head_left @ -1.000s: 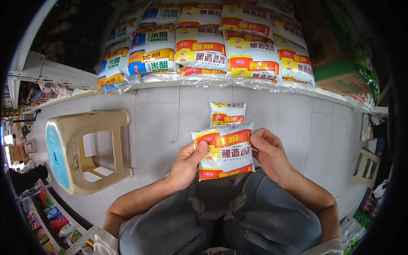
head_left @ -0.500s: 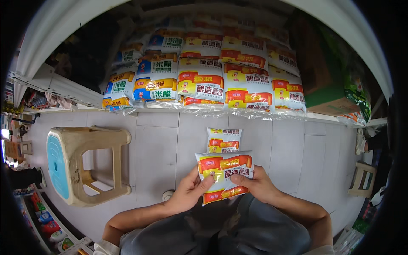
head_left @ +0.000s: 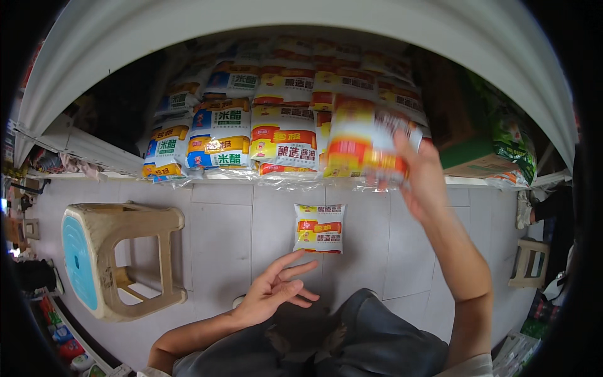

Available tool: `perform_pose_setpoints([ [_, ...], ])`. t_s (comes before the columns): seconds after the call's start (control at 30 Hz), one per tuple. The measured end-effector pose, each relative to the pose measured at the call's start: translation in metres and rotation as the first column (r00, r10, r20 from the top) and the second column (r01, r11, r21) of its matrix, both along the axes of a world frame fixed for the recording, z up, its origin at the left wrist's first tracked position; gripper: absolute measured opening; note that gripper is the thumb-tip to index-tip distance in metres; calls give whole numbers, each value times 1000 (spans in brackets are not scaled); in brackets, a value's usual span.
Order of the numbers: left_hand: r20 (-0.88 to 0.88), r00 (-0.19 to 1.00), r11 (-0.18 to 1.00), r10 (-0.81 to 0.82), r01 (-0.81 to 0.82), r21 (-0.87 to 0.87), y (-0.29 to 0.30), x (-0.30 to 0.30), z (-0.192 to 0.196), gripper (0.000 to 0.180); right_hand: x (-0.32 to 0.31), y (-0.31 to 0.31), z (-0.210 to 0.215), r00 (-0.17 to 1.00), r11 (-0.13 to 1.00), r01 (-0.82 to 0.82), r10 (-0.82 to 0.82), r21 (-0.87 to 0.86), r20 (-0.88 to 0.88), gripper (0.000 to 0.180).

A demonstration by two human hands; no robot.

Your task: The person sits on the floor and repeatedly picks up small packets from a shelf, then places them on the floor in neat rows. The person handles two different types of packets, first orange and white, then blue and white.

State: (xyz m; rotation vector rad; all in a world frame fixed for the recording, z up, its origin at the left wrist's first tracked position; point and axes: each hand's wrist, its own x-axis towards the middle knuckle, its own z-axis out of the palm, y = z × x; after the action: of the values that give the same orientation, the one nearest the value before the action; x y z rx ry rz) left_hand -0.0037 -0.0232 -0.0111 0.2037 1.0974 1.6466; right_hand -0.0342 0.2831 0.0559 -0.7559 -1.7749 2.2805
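Head view: edge-gripping red-and-yellow pillow pouch with right hand at two o'clock, presumably leaving front mostly uncovered; splaying empty left hand at six.

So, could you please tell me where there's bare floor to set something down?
Bare floor: between the beige stool and the lone packet, and from that packet rightward to the smaller stool. Crowded: the stacked packets, where the right hand is.

Beyond the left hand, the floor bears a pouch; the shelf by the right hand, stacked pouches.
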Motion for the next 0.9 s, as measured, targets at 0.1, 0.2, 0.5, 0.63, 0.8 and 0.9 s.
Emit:
perform_pose_setpoints([
  [0.1,-17,1000,999,-8,8,-32,4,-1,2,53,-49,21,2,993,993,112,-113,-48,-16,31],
  [0.2,3,1000,999,-15,15,-41,-3,-1,-5,50,-105,24,-5,985,986,161,-164,-49,-59,34],
  [0.5,33,996,991,88,-84,-100,-16,6,-8,44,-254,32,-40,992,971,125,-121,202,-34,38],
  [0.63,55,989,981,140,-131,-142,-24,9,-9,43,-321,50,-95,1000,812,-8,2,583,11,37],
  [0.8,63,983,975,175,-164,-150,-30,14,-10,41,-297,39,-78,995,788,-94,47,609,93,35],
  [0.9,53,987,979,148,-139,-149,-28,13,-15,40,-282,46,-61,964,727,-249,122,640,237,35],
])
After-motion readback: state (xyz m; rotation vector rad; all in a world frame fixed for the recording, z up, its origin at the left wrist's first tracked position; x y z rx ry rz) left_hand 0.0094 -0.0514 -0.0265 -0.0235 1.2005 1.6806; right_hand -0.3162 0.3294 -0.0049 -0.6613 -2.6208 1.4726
